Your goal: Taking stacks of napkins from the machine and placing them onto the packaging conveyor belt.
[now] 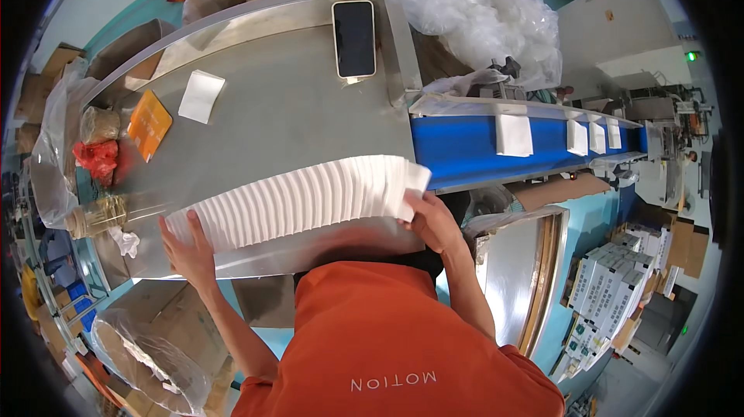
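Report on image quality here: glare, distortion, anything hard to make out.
Head view: fisheye distortion bows the far rim of the grey metal table, with black corners. Head view: glare whitens the upright-looking silvery panel, and a reddish reflection tints the table near the long row of folded white sheets. Head view: the distant grey machinery is too small to make out.

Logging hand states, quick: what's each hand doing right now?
Left hand: open, thumb and fingers spread, at the left end of the white row.
Right hand: closed, holding the white piece at the row's right end.
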Tool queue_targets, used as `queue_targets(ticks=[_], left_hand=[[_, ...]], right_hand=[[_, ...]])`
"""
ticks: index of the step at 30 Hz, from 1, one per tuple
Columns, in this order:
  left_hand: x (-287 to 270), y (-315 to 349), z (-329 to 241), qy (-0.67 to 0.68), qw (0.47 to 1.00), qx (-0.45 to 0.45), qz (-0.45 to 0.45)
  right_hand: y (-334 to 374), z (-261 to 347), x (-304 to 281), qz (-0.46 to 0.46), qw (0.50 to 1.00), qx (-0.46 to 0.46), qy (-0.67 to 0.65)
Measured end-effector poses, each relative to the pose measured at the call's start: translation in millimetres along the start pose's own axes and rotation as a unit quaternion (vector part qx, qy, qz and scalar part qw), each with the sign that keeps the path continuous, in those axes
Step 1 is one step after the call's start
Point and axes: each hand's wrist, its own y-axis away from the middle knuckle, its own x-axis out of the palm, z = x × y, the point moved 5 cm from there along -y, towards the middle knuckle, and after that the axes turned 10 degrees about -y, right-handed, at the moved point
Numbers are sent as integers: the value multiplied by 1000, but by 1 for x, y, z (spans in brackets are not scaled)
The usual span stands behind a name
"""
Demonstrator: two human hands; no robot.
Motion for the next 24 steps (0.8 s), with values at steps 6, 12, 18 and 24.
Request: queue_targets(ticks=[6,12,18,24], left_hand=[[5,-4,-2,55,996,73,-19],[5,-2,-4,22,999,36,-14],[11,-4,-6,20,999,36,-6],[5,-2,-11,16,1000,18,2]], right_hand=[[-13,21,-13,-98,978,-162,90],[-10,9,15,-123,983,-113,82],[-2,31,16,-57,947,-239,206],[-7,22,14,-68,960,-184,200]])
